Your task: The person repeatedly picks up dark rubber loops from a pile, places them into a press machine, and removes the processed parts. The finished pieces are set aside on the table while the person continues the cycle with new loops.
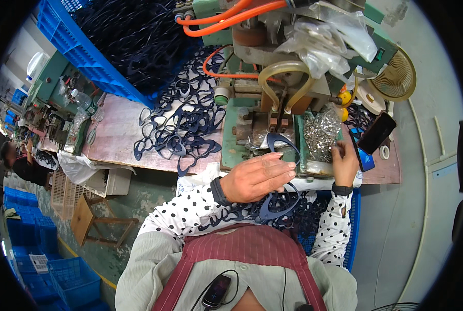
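My left hand is closed on a dark blue glasses frame. One rim of it hangs below the fingers. The other rim reaches up to the metal jaws of a green bench press. My right hand is at the right edge of a tray heaped with small shiny metal parts. Its thumb and fingers are curled together, and whatever they may pinch is too small to make out. Many more dark blue frames lie loose on the table, left of the press.
A blue crate full of frames stands at the back left. Another blue bin with frames sits below the table edge. Two phones and a tape roll lie right of the tray. Orange hoses and a fan are near the press.
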Action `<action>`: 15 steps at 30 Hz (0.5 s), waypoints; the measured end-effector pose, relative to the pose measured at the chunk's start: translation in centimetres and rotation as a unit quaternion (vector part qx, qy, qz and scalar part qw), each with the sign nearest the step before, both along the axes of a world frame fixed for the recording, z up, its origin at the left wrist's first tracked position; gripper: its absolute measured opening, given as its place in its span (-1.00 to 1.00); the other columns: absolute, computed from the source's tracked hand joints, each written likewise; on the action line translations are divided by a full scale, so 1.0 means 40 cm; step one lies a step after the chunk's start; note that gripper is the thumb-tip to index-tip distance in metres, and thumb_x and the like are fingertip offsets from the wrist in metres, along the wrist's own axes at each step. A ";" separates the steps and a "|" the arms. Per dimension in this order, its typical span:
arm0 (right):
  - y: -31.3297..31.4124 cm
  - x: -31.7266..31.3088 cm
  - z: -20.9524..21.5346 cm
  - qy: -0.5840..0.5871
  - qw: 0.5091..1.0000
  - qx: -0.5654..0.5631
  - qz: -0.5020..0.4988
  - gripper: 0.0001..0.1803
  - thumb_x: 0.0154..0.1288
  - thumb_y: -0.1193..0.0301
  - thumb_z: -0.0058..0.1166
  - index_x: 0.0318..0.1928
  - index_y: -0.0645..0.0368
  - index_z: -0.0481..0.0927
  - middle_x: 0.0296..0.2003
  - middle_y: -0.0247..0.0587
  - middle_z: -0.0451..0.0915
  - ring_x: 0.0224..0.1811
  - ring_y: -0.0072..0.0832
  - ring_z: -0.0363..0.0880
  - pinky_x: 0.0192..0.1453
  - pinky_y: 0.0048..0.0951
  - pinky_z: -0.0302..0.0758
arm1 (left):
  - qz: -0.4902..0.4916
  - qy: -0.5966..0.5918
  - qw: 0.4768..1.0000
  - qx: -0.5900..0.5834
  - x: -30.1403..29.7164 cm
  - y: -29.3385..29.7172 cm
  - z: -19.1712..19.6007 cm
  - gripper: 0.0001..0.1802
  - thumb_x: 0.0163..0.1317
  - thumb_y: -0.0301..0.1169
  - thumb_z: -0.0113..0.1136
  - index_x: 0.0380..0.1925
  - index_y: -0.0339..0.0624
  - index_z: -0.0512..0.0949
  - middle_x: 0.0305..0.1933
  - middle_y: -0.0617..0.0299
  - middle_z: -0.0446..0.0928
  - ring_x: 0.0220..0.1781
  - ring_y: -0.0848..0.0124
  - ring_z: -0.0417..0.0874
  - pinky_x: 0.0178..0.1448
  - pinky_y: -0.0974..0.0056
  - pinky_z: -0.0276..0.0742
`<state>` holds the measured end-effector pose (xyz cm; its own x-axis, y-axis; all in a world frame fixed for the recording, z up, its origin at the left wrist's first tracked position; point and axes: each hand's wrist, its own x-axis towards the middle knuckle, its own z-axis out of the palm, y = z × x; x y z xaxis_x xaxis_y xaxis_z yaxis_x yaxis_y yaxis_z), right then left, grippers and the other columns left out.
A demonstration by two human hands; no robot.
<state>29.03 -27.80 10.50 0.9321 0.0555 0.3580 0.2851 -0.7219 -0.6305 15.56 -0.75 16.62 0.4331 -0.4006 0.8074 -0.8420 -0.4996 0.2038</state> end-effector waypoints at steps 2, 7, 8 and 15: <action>0.022 -0.020 0.009 -0.032 0.989 -0.142 -0.014 -0.74 0.18 0.34 0.25 -0.17 0.20 0.63 -0.30 0.00 0.65 -0.24 -0.09 0.63 -0.19 -0.20 0.53 | 0.010 -0.002 1.000 -0.004 -0.002 -0.004 -0.003 -0.55 0.09 -0.41 0.35 0.01 -0.33 0.57 0.06 -0.04 0.59 0.07 0.14 0.66 0.23 -0.01 0.55; 0.037 0.017 -0.056 -0.030 0.988 -0.154 -0.011 -0.79 0.18 0.32 0.23 -0.31 0.22 0.63 -0.37 0.03 0.63 -0.28 -0.02 0.60 -0.21 -0.12 0.50 | 0.007 -0.007 1.000 -0.006 -0.005 -0.006 -0.007 -0.53 0.11 -0.43 0.34 0.05 -0.33 0.55 0.08 -0.06 0.58 0.09 0.13 0.65 0.25 -0.02 0.54; 0.048 0.031 -0.062 -0.034 0.991 -0.128 0.003 -0.80 0.18 0.32 0.23 -0.34 0.22 0.63 -0.38 0.03 0.63 -0.29 -0.03 0.61 -0.22 -0.12 0.50 | 0.009 -0.006 1.000 -0.009 -0.010 -0.002 -0.004 -0.53 0.12 -0.44 0.34 0.06 -0.33 0.54 0.08 -0.06 0.58 0.10 0.13 0.64 0.25 -0.02 0.53; 0.032 0.046 -0.084 -0.031 0.997 0.062 -0.031 -0.89 0.26 0.40 0.14 -0.29 0.18 0.61 -0.45 -0.12 0.61 -0.42 -0.29 0.60 -0.29 -0.31 0.49 | 0.118 -0.052 0.991 0.025 -0.047 0.091 -0.068 -0.63 0.13 -0.36 0.26 -0.01 -0.04 0.61 0.03 0.19 0.58 -0.05 0.28 0.58 0.06 0.06 0.45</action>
<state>30.86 -26.52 7.14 0.9083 -0.0503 0.4154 0.2835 -0.6563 -0.6992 13.68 2.91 13.92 0.4340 -0.3383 0.8350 -0.7163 -0.6917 0.0920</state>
